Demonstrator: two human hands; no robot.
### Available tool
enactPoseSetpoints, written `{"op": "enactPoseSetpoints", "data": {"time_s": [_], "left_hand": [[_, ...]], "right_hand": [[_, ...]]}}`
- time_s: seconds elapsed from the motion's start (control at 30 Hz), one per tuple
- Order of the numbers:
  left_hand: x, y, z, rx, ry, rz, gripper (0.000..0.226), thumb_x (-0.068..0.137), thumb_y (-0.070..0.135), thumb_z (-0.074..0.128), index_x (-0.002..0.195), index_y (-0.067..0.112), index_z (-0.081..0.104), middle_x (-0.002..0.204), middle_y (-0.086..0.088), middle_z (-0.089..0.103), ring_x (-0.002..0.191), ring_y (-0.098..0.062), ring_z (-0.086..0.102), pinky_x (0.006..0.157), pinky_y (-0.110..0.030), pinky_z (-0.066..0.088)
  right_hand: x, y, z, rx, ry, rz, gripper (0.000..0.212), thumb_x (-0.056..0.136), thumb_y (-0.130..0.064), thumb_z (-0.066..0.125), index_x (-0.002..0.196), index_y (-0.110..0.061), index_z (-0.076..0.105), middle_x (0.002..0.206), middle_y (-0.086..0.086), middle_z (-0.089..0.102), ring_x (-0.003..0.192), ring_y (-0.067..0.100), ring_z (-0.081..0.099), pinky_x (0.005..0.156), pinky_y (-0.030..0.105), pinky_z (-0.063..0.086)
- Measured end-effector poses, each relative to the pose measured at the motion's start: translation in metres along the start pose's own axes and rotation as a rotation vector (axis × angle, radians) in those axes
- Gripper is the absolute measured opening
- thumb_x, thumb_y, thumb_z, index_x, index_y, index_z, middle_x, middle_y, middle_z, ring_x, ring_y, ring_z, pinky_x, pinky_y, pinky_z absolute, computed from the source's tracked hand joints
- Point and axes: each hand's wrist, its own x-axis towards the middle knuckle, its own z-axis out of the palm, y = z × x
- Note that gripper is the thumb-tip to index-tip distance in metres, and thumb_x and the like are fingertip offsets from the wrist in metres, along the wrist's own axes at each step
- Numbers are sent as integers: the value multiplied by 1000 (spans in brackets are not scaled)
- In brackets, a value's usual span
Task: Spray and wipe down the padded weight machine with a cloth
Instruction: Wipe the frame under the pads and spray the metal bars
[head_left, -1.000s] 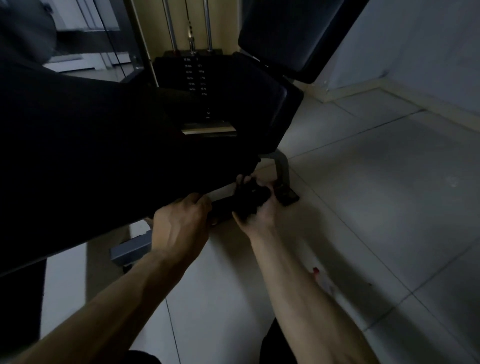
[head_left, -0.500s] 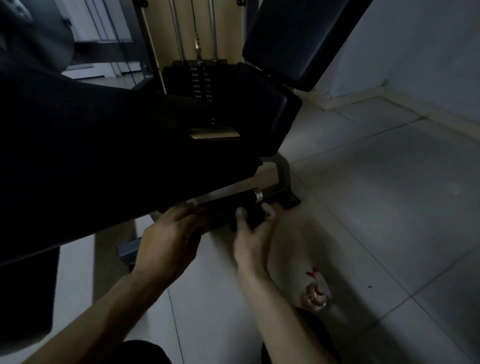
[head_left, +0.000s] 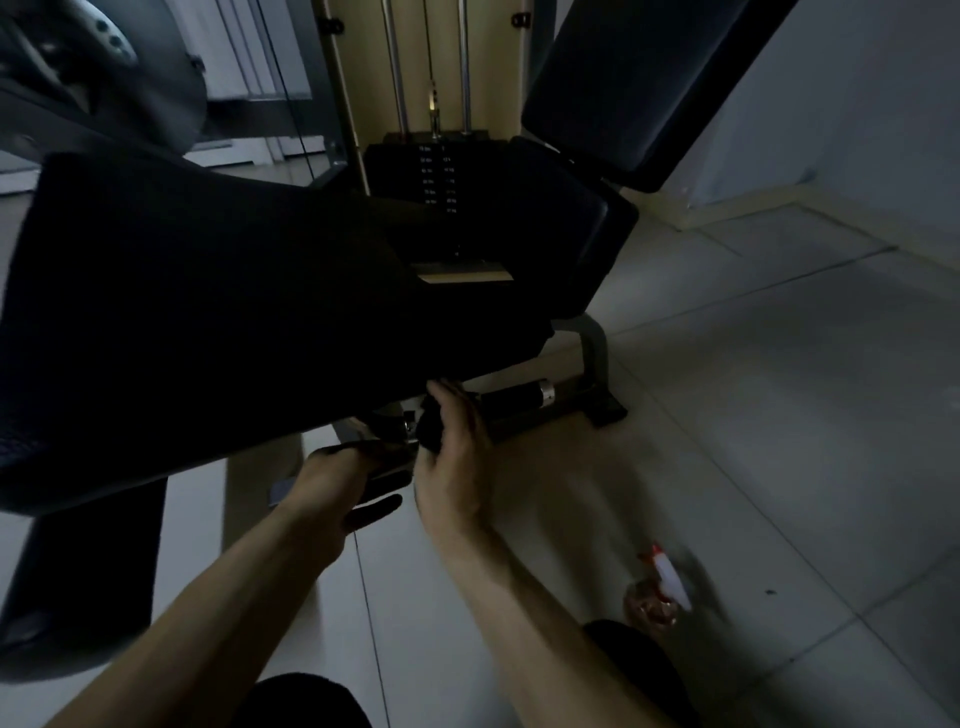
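The machine's big black seat pad fills the left and middle, with a second pad at the top right. Just under the seat pad's front edge, my right hand grips a dark cloth against the low black bar with a chrome end. Beside it on the left, my left hand curls round a dark part of the frame; the dim light hides which part. A clear spray bottle with a red and white head lies on the floor by my right forearm.
The weight stack and its guide rods stand behind the pads. A grey frame leg with a black foot rests on the pale tiled floor. A wall and skirting run along the right. My dark-clothed knees show at the bottom edge.
My right hand has slid left along the bar with the cloth, away from the chrome end. My left hand has dropped lower. The spray bottle has come fully into view.
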Motion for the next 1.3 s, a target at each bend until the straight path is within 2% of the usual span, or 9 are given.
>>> {"op": "enactPoseSetpoints", "data": {"time_s": [0.1, 0.27, 0.43, 0.6, 0.77, 0.9, 1.1, 1.2, 1.3], "left_hand": [[-1, 1, 5, -47, 0, -44, 20, 105, 19, 54, 117, 14, 70, 101, -1, 77, 88, -11, 70, 60, -23, 44], [2, 2, 8, -41, -3, -67, 22, 104, 21, 56, 121, 15, 68, 114, -4, 75, 93, -14, 71, 60, -23, 45], [6, -3, 8, -73, 46, -66, 20, 101, 18, 57, 115, 11, 69, 102, -3, 75, 95, -19, 69, 64, -29, 42], [13, -4, 5, -164, 72, -70, 21, 99, 15, 53, 113, 11, 69, 102, -5, 77, 107, -25, 69, 78, -37, 49], [16, -4, 7, -162, 32, -72, 25, 99, 16, 53, 120, 14, 67, 116, -6, 74, 115, -24, 64, 88, -40, 47], [16, -5, 1, -202, 98, -75, 24, 101, 12, 51, 121, 9, 64, 112, -8, 72, 113, -26, 63, 103, -46, 47], [13, -7, 1, -236, 157, -102, 18, 100, 14, 50, 106, 10, 66, 103, -5, 70, 107, -25, 62, 87, -39, 47], [11, -3, 3, -224, 129, -144, 27, 102, 18, 46, 120, 12, 65, 117, -5, 70, 106, -23, 61, 69, -34, 39], [17, 0, 9, -269, 135, -101, 18, 102, 15, 50, 113, 12, 64, 120, -8, 69, 108, -23, 62, 74, -34, 43]], "right_hand": [[0, 17, -29, 154, -80, -54, 54, 94, 2, 64, 144, -18, 57, 147, -1, 57, 141, 12, 49, 116, 37, 45], [37, 31, -60, 344, 512, 498, 49, 105, -16, 58, 152, -19, 47, 155, -9, 42, 149, 14, 37, 117, 21, 34], [-11, -7, 18, 270, 211, 300, 82, 99, 5, 55, 165, -25, 16, 172, -17, -6, 158, 7, -1, 127, 39, 26], [-52, -8, -20, 348, -83, 67, 84, 94, 17, 53, 162, -24, 26, 172, -16, 6, 156, -1, 12, 122, 25, 33], [17, 22, -56, 823, 554, 941, 33, 105, -11, 56, 137, -23, 57, 132, 5, 66, 115, 20, 64, 94, 29, 54], [31, 6, -35, 1319, 445, 1153, 22, 110, -18, 45, 98, -18, 63, 71, -3, 74, 81, 13, 63, 70, 22, 51], [-33, -17, 9, 985, 4, 1122, 34, 101, -20, 60, 135, -12, 59, 118, 13, 73, 100, 28, 72, 58, 28, 54], [-36, -12, -19, 741, 159, 1049, 33, 97, -26, 70, 125, -23, 54, 122, 5, 67, 104, 23, 68, 66, 30, 54], [5, -1, -62, 487, 367, 557, 36, 97, -18, 69, 131, -24, 57, 134, 1, 62, 120, 13, 61, 94, 13, 50]]}}
